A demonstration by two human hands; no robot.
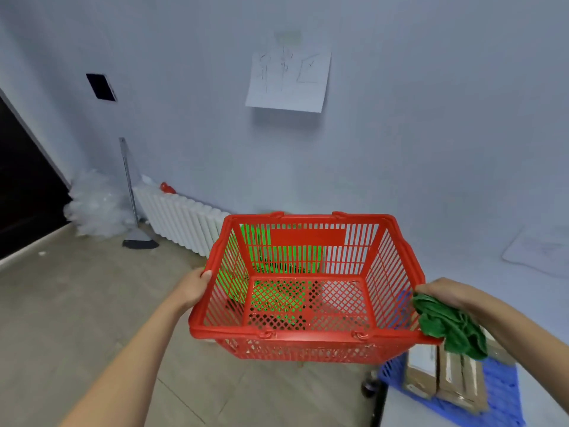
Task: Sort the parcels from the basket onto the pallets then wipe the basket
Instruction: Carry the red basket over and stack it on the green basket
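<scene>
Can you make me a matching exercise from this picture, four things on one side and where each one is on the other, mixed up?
Things:
1. red basket
2. green cloth
3. parcels
4. sheet of paper

Places:
A. stuck on the wall
B. lying on the blue pallet
C. gripped by its rim, one hand each side
D. bunched in the right hand

Pairs: 1-C, 2-D, 3-B, 4-A

The left hand takes the basket's other side.
</scene>
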